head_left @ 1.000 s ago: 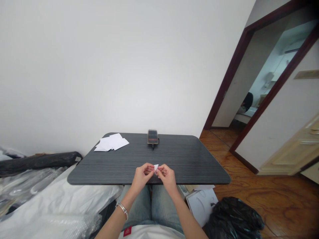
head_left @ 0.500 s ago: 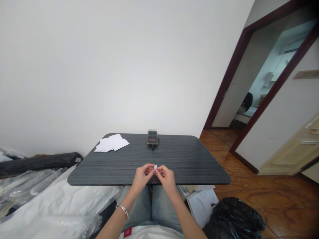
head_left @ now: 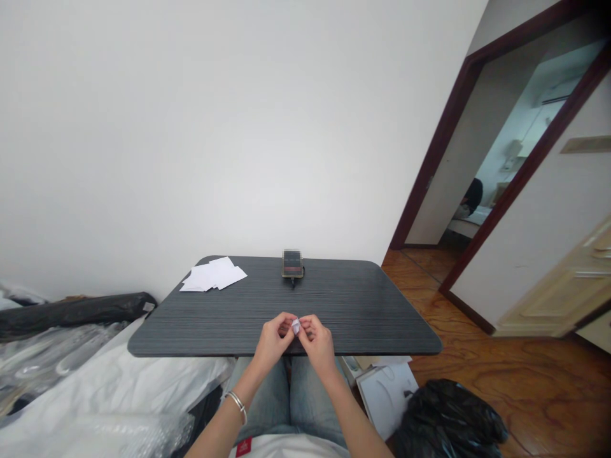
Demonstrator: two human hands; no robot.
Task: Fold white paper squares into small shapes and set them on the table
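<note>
A small folded piece of white paper [head_left: 296, 326] is pinched between both of my hands above the near edge of the dark table [head_left: 372, 318]. My left hand [head_left: 273, 338], with a silver bracelet on its wrist, has its fingers closed on the paper's left side. My right hand [head_left: 317, 340] grips its right side, fingers curled. Most of the paper is hidden by my fingers.
A loose stack of white paper sheets [head_left: 212, 274] lies at the table's far left. A phone [head_left: 292, 263] stands at the far edge. Plastic wrap [head_left: 71, 394] lies left, a black bag [head_left: 446, 420] and white box [head_left: 386, 394] on the floor right. An open doorway [head_left: 506, 159] is at right.
The paper showing between my fingers has got smaller and my hands have closed in on it. Both hands stay over the near table edge.
</note>
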